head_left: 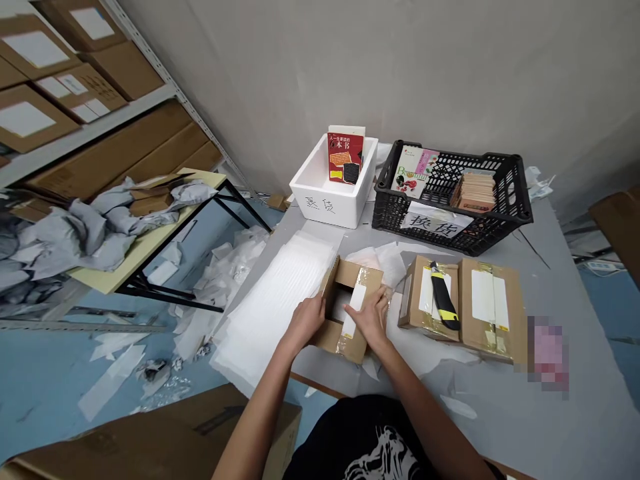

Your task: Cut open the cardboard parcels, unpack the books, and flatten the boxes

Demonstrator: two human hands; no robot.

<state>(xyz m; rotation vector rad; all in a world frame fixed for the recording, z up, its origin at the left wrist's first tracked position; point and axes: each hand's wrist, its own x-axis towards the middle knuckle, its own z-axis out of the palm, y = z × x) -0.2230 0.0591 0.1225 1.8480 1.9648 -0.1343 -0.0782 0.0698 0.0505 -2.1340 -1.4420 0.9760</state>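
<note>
Here's the box [329, 335], half open on the tabletop [555, 270], between the foam sheets [287, 287] and two taped boxes! Good work here, I'd say, means steadying one side while easing the taped flap back evenly, so the card doesn't tear; keeping fingertips off the raw edge helps too. Now the fingers: the left hand [309, 318] grips the left side, curled around the raised flap. The right hand [371, 315] has its thumb across the white label, the other fingers bent over the right edge, partly hidden. The knife [443, 297] lies on a neighbouring box, untouched.
</note>
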